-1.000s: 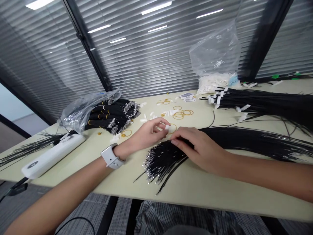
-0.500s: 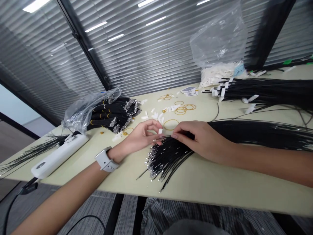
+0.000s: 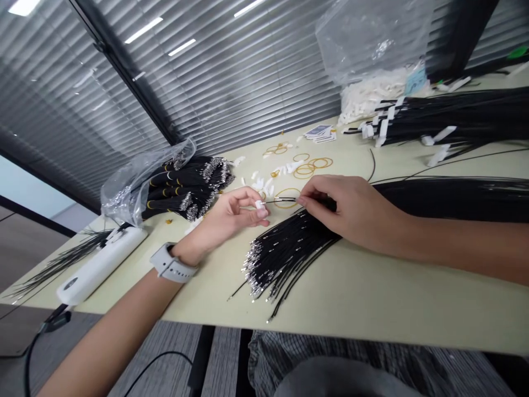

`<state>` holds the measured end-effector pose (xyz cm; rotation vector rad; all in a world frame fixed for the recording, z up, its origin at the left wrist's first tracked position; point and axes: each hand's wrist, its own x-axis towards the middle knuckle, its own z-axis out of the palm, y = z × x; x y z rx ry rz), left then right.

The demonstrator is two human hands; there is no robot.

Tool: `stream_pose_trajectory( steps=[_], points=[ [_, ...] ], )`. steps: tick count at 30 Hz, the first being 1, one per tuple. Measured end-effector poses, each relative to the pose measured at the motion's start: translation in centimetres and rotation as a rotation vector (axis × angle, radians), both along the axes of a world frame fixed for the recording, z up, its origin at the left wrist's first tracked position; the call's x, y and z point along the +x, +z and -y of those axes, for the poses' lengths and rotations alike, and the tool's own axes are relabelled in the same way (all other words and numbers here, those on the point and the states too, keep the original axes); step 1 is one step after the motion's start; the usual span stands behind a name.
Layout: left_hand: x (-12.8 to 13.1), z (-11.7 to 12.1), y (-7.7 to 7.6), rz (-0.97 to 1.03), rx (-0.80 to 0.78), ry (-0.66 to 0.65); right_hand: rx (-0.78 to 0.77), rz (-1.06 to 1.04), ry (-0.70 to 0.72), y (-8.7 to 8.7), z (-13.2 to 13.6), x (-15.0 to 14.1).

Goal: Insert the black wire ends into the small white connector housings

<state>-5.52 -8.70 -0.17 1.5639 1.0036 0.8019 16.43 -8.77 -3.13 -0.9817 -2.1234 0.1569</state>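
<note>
Your left hand (image 3: 233,210) pinches a small white plastic connector housing (image 3: 259,204) between thumb and fingertips, lifted clear of the table. Your right hand (image 3: 351,212) grips a thin black wire (image 3: 281,199) behind its metal tip, keeping that tip aligned with the housing, above the fanned wire bundle (image 3: 289,259).

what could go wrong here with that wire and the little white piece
The fine tip of the wire held by the right hand could bend if it misses the small white connector in the left hand. That connector is tiny and might slip into the loose white pieces nearby. The wire bundle also fans toward the table's front edge, so some ends might slide off.
</note>
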Motion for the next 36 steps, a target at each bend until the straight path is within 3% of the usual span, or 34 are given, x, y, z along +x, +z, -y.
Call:
stream_pose_trajectory(
  steps=[15,36],
  points=[
    [-0.27,0.01,-0.03,-0.058,-0.016,-0.022,0.082,0.055,0.043,-0.30,-0.16,0.16],
    [0.40,0.49,-0.02,-0.177,0.095,-0.059,0.163,0.094,0.185,-0.68,-0.20,-0.05]
  ],
)
